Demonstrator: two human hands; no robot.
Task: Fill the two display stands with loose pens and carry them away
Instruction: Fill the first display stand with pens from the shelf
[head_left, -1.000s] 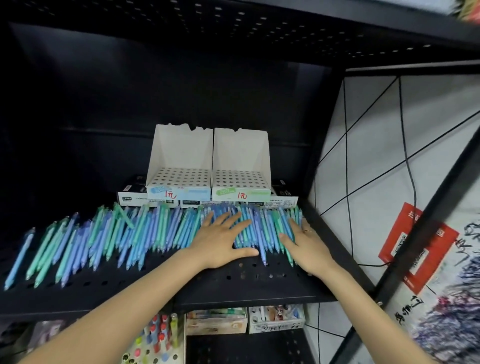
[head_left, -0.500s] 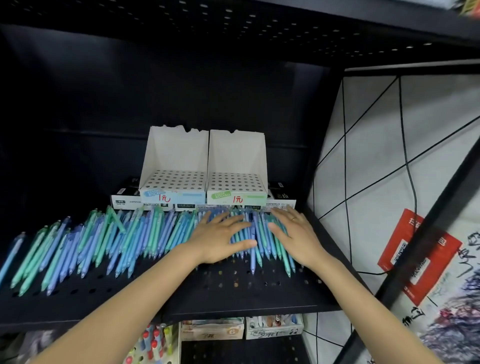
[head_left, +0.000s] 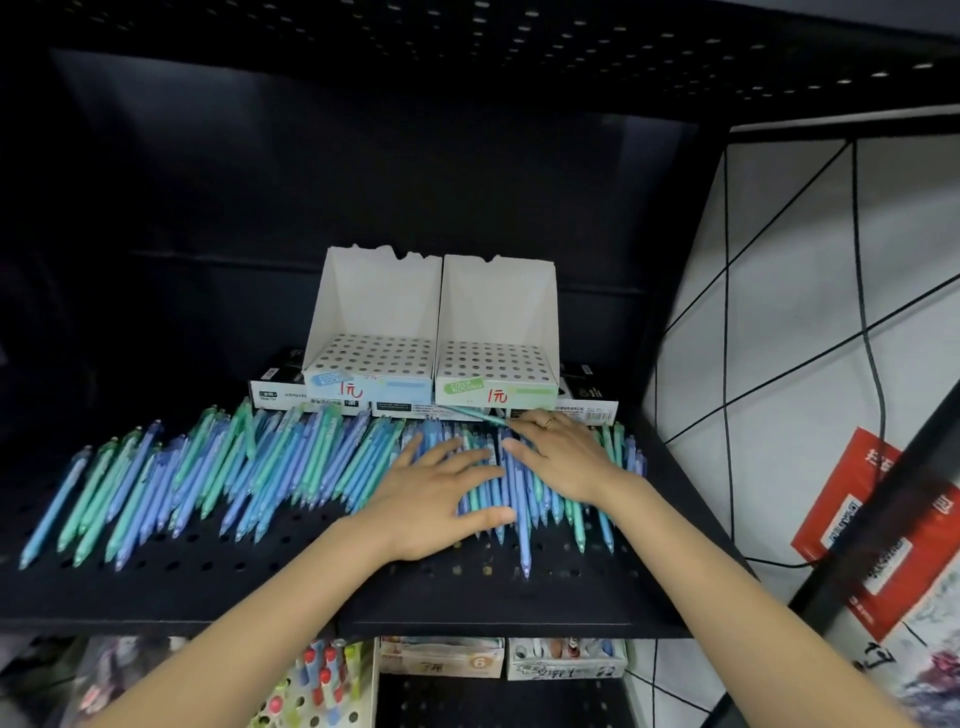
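Pressing flat on a spread of loose pens (head_left: 291, 467), the left hand (head_left: 441, 499) and the right hand (head_left: 561, 462) lie close together, fingers straight and splayed, gripping nothing. The blue and green pens carpet the dark perforated shelf (head_left: 311, 577), their long axes running roughly front to back, fanning leftward at the far end. Directly behind the hands stand the two display stands (head_left: 431, 312), side by side and touching, their hole grids apparently empty. The right hand sits nearer, its fingertips close to the boxes under the right-hand stand; one stray pen seems to lie crosswise there, though the blur makes this uncertain. Any filling would mean lifting pens forward and upward into those holes.
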